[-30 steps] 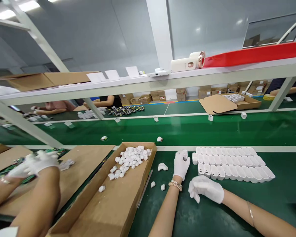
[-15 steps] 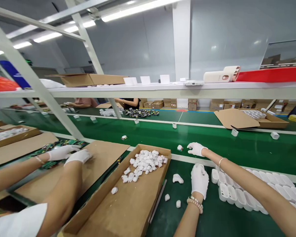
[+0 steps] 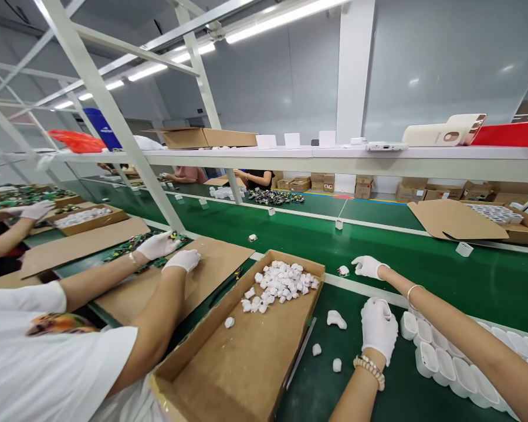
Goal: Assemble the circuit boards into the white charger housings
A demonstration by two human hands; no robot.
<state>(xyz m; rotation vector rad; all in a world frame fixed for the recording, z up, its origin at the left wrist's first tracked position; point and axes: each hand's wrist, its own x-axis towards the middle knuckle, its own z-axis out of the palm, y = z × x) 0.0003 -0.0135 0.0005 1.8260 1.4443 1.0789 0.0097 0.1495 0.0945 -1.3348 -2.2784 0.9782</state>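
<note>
Belt [image 3: 299, 246] bears one piece [image 3: 343, 271] beside spread right hand [image 3: 368, 267], left hand [image 3: 379, 332] gripping one housing [image 3: 383, 306].

White pc [image 3: 384, 308] in L hand [image 3: 379, 331] mostly hidden; case rows [image 3: 445, 368] pt-blocked by R forearm [image 3: 466, 328] & cut @ R edge.

White on green

Left hand [image 3: 379, 328] and right hand [image 3: 367, 267] are gloved plain white; beads [image 3: 369, 367], pale cream. Tabletop [image 3: 305, 395], dark green; belt [image 3: 299, 241], brighter green. Cardboard tray [image 3: 229, 363], brown; small pieces [image 3: 284, 282] towards its far edge, white; cups [image 3: 444, 369], white.
</note>
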